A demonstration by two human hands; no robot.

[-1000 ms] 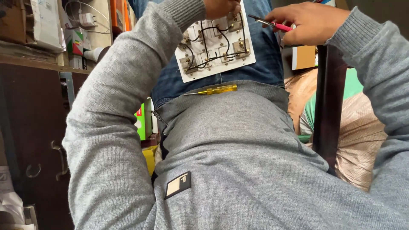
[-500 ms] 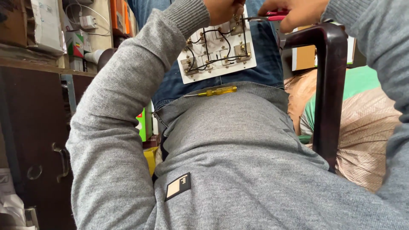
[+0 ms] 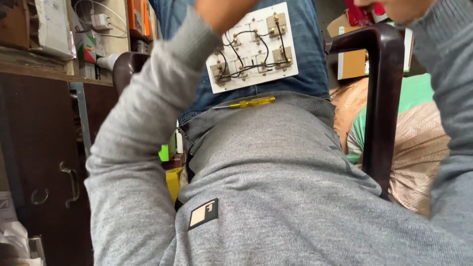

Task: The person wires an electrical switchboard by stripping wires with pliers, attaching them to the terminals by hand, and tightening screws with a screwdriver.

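The white switch board [image 3: 253, 47] lies back-side up on the person's lap, on the blue jeans [image 3: 305, 59], tilted a little, with its brass terminals and dark looped wires facing the camera. Below it the grey sweater [image 3: 276, 187] fills most of the view, a small pale patch [image 3: 203, 214] sewn near its hem. To the right a dark brown chair arm [image 3: 382, 98] curves up and over, with a brownish sack [image 3: 419, 148] and a green one behind it. On the left stands a dark wooden cabinet [image 3: 44, 162] under a cluttered shelf [image 3: 54, 44].

The left hand [image 3: 224, 12] is at the top edge, just above the board's upper left corner; only its wrist end shows, so I cannot tell whether its fingers are apart or closed. The right hand [image 3: 401, 7] is at the top right corner, closed around a red-handled tool [image 3: 362, 12]. A yellow-handled screwdriver [image 3: 249, 103] rests across the sweater's hem, just below the board.
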